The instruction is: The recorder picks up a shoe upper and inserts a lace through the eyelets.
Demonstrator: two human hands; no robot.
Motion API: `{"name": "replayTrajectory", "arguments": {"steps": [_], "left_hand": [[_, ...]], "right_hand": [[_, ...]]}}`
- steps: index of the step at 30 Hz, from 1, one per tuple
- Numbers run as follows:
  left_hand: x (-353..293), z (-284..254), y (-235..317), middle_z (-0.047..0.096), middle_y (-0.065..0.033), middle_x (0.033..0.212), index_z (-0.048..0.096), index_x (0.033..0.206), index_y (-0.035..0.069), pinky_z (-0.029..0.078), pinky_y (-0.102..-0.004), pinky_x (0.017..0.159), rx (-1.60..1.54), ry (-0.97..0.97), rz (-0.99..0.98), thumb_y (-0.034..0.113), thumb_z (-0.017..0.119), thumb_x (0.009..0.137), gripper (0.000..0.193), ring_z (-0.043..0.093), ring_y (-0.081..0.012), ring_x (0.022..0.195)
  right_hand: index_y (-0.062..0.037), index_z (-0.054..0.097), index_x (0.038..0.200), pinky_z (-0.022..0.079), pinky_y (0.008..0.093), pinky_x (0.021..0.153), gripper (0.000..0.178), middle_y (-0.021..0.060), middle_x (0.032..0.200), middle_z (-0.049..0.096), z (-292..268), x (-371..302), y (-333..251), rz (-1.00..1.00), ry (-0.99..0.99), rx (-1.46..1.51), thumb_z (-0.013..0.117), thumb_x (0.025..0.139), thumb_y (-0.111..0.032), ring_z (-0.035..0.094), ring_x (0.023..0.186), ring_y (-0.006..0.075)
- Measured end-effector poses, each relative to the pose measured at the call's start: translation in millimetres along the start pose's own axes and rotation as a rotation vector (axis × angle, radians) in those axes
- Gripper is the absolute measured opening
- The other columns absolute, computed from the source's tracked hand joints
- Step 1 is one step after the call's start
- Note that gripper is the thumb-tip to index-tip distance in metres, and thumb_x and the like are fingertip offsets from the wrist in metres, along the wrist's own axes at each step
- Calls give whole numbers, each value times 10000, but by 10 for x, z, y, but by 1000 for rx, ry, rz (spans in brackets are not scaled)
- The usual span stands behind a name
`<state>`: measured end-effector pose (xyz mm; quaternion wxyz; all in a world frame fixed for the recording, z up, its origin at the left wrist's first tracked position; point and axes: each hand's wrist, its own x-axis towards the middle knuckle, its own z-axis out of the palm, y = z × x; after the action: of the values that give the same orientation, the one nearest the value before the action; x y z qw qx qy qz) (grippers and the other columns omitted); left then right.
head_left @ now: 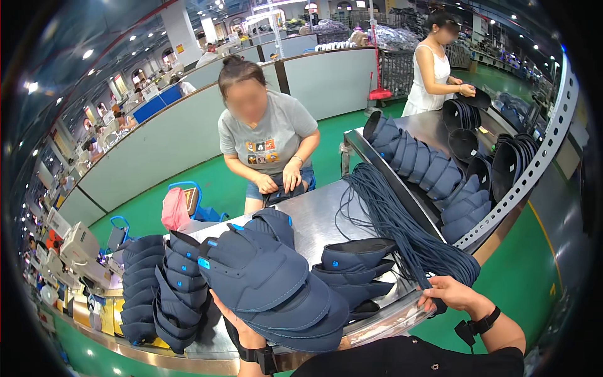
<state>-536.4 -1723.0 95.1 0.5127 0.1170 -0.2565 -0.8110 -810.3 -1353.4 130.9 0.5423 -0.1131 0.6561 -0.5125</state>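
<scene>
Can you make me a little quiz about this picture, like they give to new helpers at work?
1. Pick one: what are the fingers of the person's right hand on?
a) a pink cloth
b) a bundle of dark cords
c) a metal rail with holes

2. True or false: the person's left hand touches a stack of dark blue shoe parts.

3. Fill in the color: the floor behind the table is ____.

Key: 1. b; 2. true; 3. green.
</scene>
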Motion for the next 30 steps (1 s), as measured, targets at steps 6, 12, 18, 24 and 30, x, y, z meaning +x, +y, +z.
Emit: {"name": "replayTrajectory", "arguments": {"steps": [6,12,18,24,30], "left_hand": [[-13,23,-57,286,-72,1509,272,1464,108,216,-428,1137,-65,-83,-92,539,387,948,682,294,-271,1362],[51,130,-96,309,-75,1496,279,1459,113,240,-444,1126,-87,-100,-143,540,375,954,669,319,-278,1345],[17,137,-53,334,-80,1480,297,1451,120,266,-457,1114,-41,36,-196,537,356,963,645,345,-284,1327],[27,58,-106,359,-79,1465,336,1434,122,280,-456,1106,58,49,-107,546,360,958,638,363,-287,1312],[32,40,-71,376,-76,1457,351,1428,122,293,-462,1094,-26,8,-221,563,409,932,665,384,-293,1294]], "right_hand": [[33,517,1144,529,284,663,238,174,927,665,43,-82,164,16,-35,5,520,957,-114,662,759,201],[38,524,1137,514,278,621,250,170,885,672,52,-164,336,28,-17,92,508,964,-142,667,718,205],[51,512,1168,495,249,606,284,117,881,660,191,-315,193,16,78,75,498,971,-152,650,697,156],[40,513,1200,436,226,550,287,74,816,636,246,-384,303,20,151,62,489,971,-132,540,608,98],[11,525,1188,378,207,523,270,40,760,598,363,-610,561,-1,219,18,476,983,-157,437,553,67]]}}
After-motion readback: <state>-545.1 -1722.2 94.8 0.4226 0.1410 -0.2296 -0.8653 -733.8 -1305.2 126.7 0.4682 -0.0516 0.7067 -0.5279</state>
